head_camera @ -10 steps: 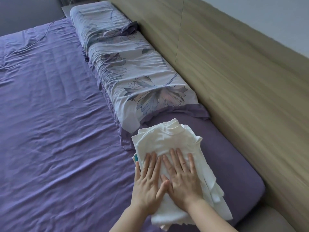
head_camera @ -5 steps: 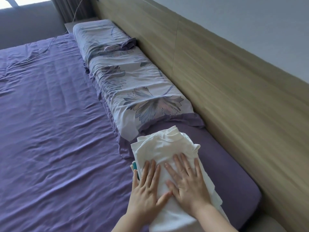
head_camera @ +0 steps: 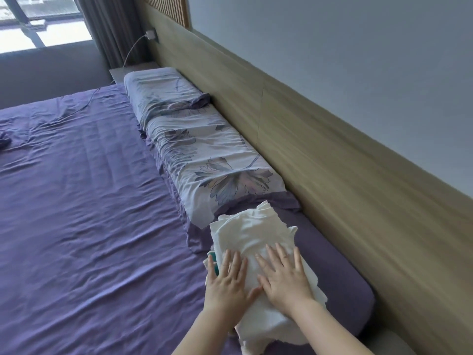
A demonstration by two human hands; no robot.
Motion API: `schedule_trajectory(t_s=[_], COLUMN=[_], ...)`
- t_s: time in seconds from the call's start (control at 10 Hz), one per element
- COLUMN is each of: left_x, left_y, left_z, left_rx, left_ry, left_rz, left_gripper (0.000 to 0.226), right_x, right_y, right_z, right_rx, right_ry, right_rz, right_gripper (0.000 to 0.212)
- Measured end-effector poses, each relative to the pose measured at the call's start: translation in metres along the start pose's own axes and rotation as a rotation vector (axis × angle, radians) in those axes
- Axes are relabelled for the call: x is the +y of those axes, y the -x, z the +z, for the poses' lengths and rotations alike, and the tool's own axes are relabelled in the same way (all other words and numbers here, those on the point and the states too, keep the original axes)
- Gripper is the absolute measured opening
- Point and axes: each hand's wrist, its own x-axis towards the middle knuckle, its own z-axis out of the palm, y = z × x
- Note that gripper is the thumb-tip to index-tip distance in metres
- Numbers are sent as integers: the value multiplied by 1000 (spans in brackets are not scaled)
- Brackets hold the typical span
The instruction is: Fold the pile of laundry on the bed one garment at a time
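left hand flat, fingers straight, pressing white folded garment | right hand flat alongside, same | garment on purple bed, near floral pillow

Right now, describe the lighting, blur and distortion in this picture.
Head view: daylight from the window at top left, blown out; headboard smeared by motion blur; wide-angle lens bends its lines; both hands and the white garment are fairly sharp.

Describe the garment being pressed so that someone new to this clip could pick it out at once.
Follow the long wooden headboard down past the floral pillows to the purple bed's near corner. There both flat hands press a folded white cotton garment, the only white cloth on the sheet.
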Motion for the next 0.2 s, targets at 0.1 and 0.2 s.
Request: schedule_trajectory(t_s=[0.1,0.2], left_x=[7,17], left_y=[4,13], left_z=[-10,-33], left_rx=[-147,-174], left_ry=[-11,0], left_rz=[-16,-16], left_gripper=[82,76], right_x=[4,0], right_y=[10,25], right_z=[-2,-21], right_rx=[-100,-126], right_ry=[-87,-159], right_rz=[78,114], right_gripper=[56,56])
